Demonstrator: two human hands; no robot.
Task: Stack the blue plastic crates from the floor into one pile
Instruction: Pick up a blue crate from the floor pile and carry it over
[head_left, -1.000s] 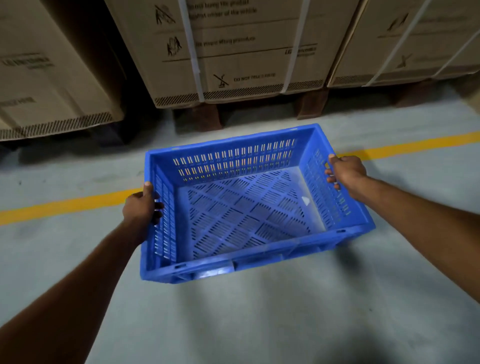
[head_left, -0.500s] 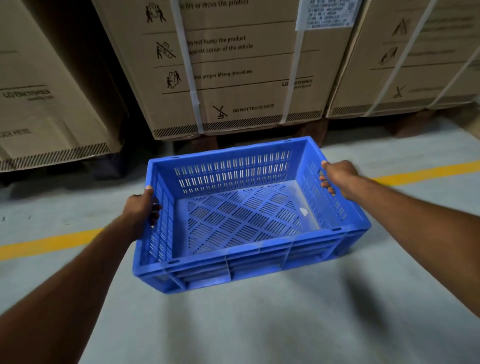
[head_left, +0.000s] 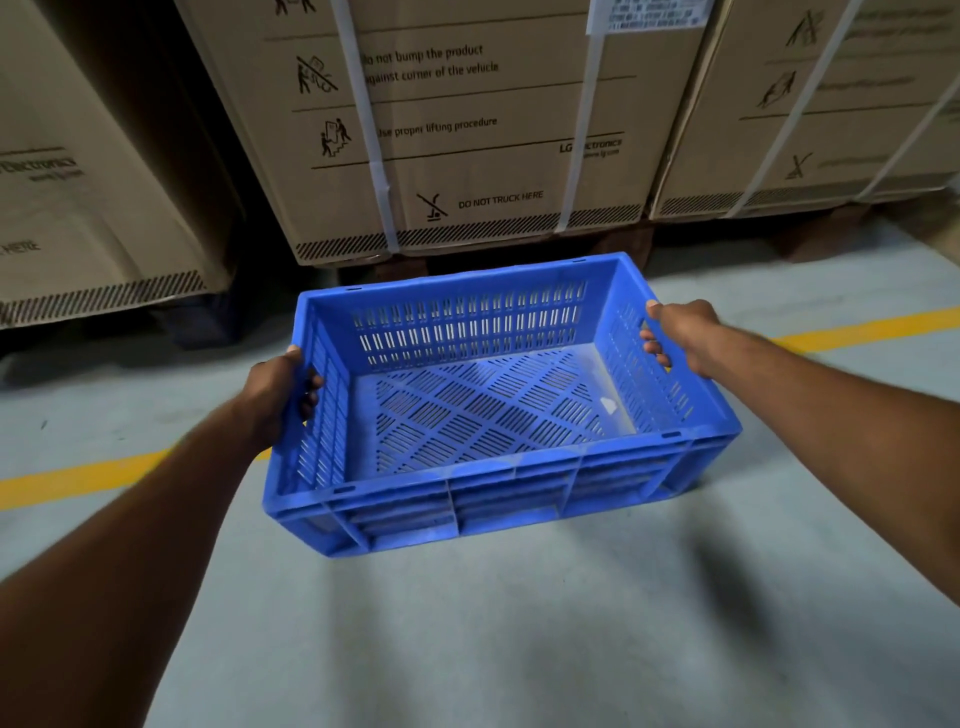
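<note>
Two short walls of the blue crate (head_left: 493, 415) are in my grip: left hand (head_left: 280, 389) at mid-left of the frame, right hand (head_left: 680, 332) at mid-right. Its long axis runs left to right between them, centre frame, seemingly clear of the floor (head_left: 467, 649), equally near both.

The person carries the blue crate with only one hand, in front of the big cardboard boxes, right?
Not one hand. The head view shows the left hand and the right hand each gripping an end of the blue crate, in front of the big cardboard boxes.
</note>
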